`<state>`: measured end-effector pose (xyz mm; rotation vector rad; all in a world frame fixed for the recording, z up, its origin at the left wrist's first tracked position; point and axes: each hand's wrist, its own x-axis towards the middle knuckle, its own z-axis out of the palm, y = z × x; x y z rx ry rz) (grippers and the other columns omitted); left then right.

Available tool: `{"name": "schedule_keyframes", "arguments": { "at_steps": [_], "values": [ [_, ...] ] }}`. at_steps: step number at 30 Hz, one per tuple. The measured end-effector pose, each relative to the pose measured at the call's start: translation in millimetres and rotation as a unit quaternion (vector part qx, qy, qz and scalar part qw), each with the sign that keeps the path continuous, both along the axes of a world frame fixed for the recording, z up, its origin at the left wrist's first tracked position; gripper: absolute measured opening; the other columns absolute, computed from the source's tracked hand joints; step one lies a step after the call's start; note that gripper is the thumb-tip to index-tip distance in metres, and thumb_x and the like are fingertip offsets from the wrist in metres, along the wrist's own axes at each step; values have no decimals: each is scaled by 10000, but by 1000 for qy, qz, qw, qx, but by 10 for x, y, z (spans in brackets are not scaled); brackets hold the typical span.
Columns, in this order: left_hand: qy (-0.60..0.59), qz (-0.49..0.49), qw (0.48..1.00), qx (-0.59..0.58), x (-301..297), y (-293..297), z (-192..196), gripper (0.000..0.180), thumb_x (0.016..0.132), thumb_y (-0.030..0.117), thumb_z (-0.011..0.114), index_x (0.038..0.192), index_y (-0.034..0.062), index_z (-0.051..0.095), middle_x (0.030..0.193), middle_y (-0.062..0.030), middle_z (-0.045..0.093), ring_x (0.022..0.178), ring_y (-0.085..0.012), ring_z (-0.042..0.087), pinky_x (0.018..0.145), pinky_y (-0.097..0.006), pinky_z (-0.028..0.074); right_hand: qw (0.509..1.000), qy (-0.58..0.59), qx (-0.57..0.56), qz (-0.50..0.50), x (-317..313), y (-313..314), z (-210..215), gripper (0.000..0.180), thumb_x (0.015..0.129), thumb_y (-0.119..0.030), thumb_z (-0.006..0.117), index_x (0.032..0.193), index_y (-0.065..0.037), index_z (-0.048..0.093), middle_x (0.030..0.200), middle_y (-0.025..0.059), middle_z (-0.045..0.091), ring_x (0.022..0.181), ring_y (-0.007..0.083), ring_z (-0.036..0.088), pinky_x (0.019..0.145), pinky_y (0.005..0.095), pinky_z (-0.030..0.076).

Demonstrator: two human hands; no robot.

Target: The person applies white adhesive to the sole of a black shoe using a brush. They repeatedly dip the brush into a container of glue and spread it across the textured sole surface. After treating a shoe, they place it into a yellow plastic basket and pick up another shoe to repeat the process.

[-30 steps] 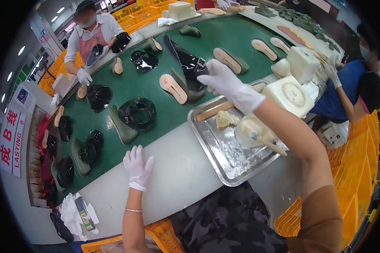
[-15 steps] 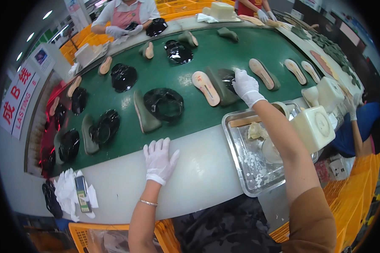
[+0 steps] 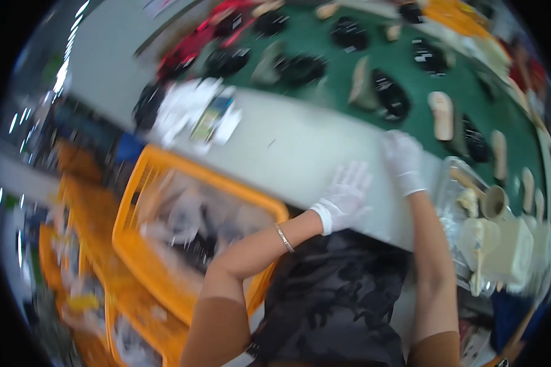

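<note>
My left hand point(image 3: 344, 197), in a white glove with a bracelet on the wrist, hovers at the near edge of a pale ledge point(image 3: 288, 137). Its fingers are spread and nothing is in them. Further right, my white-gloved right hand point(image 3: 403, 160) is over or on the same ledge, blurred, fingers loosely stretched and seemingly holding nothing. Beyond it on the green belt point(image 3: 333, 79) lie a pale insole-faced shoe form point(image 3: 441, 116) and a glossy black shoe upper point(image 3: 390, 95) beside a green shoe form point(image 3: 362, 92).
An orange crate point(image 3: 142, 177) holding bagged dark items stands at my left. Crumpled white gloves point(image 3: 180, 110) and a small box point(image 3: 213, 119) lie on the ledge's left end. At right, a metal tray point(image 3: 450, 202) holds a cup point(image 3: 494, 200), near a cream container point(image 3: 514, 251).
The view has swung left and down, bringing the orange crate into sight. My right hand has left the black upper on the belt and come back to the ledge, near my left hand.
</note>
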<state>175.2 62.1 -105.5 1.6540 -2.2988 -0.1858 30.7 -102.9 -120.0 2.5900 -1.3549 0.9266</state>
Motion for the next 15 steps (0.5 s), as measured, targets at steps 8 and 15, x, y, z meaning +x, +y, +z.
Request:
{"name": "schedule_keyframes", "arguments": {
  "at_steps": [8, 15],
  "values": [
    [405, 269, 867, -111, 944, 1883, 285, 210, 809, 37, 539, 1008, -15, 576, 998, -124, 610, 931, -205, 590, 838, -301, 460, 990, 120, 66, -21, -36, -34, -25, 324, 901, -346, 437, 1072, -99, 558, 951, 118, 608, 901, 299, 564, 795, 420, 431],
    [180, 446, 877, 1, 1918, 2919, -1038, 291, 866, 152, 513, 1096, -25, 521, 918, -174, 610, 826, -225, 602, 755, -338, 471, 988, 103, 110, -14, -4, -32, 31, 381, 916, -364, 405, 1143, -84, 527, 1044, 136, 591, 995, 318, 532, 862, 408, 407]
  ]
}}
